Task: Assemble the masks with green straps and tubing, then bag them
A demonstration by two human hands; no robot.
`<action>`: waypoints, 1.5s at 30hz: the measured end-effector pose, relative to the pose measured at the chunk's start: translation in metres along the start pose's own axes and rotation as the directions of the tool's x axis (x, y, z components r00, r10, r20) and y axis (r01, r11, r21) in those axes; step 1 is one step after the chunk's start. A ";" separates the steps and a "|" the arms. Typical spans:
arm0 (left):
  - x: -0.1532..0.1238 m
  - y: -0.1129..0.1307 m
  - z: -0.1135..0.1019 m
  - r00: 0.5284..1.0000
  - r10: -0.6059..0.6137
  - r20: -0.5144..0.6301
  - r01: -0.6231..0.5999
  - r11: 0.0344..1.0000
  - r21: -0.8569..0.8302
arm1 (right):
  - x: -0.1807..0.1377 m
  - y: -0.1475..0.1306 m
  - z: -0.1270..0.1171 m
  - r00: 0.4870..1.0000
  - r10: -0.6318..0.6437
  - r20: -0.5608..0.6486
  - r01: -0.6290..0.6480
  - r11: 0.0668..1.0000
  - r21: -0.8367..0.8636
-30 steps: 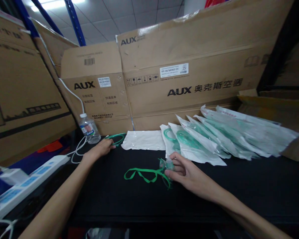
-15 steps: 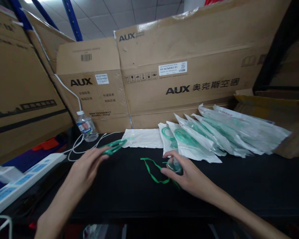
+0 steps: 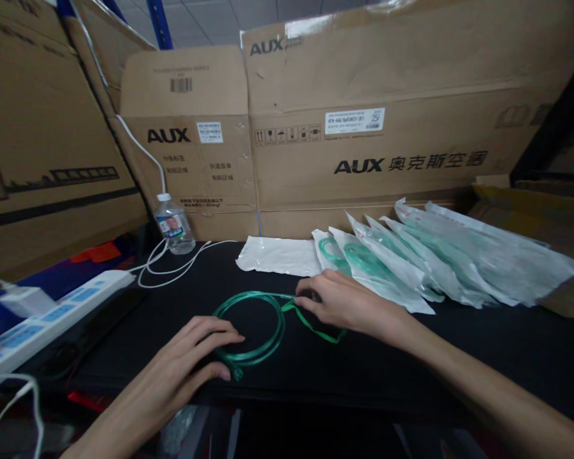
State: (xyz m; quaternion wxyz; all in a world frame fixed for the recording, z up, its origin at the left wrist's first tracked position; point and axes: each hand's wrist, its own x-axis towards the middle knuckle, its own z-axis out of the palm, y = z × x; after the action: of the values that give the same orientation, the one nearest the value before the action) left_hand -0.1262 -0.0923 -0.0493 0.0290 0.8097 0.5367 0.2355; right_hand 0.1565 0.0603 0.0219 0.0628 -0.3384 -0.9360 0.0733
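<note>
A coil of clear green tubing lies in a loop on the black table. My left hand rests at its left side, fingers over the coil and thumb apart outside it, near a small green end piece. The fingers look spread rather than closed on the tubing. At the coil's upper right, my right hand pinches the straight end of the tubing. A flat green strap curves out below that hand. The clear part seen in the right hand earlier is mostly hidden behind the fingers.
An unfilled-looking white pouch lies flat behind the coil. Several pouches with green tubing lean in a row at right. At left are a water bottle, white cables and a power strip. Cardboard walls the back.
My left hand has moved right and toward me, laying the tubing coil on the table. The right hand has shifted slightly left and up to the tubing's end. The view has tilted down and turned left.
</note>
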 end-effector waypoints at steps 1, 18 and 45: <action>0.000 0.000 -0.001 1.000 0.013 0.021 -0.013 1.000 0.008 | 0.007 -0.003 -0.002 1.000 -0.007 0.011 0.007 1.000 -0.024; 0.013 0.023 0.006 0.996 -0.066 0.064 0.061 0.995 0.077 | 0.028 -0.022 0.016 0.997 0.041 0.072 -0.032 0.991 -0.128; 0.054 -0.009 -0.003 0.906 -0.419 -0.061 0.423 0.888 0.179 | -0.033 -0.007 0.028 0.999 0.030 0.021 -0.036 0.922 0.386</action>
State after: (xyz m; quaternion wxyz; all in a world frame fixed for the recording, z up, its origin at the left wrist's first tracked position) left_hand -0.1182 -0.0408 -0.0308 -0.0030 0.6708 0.7195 0.1802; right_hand 0.1722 0.0309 -0.0062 0.1199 -0.3346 -0.8979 0.2597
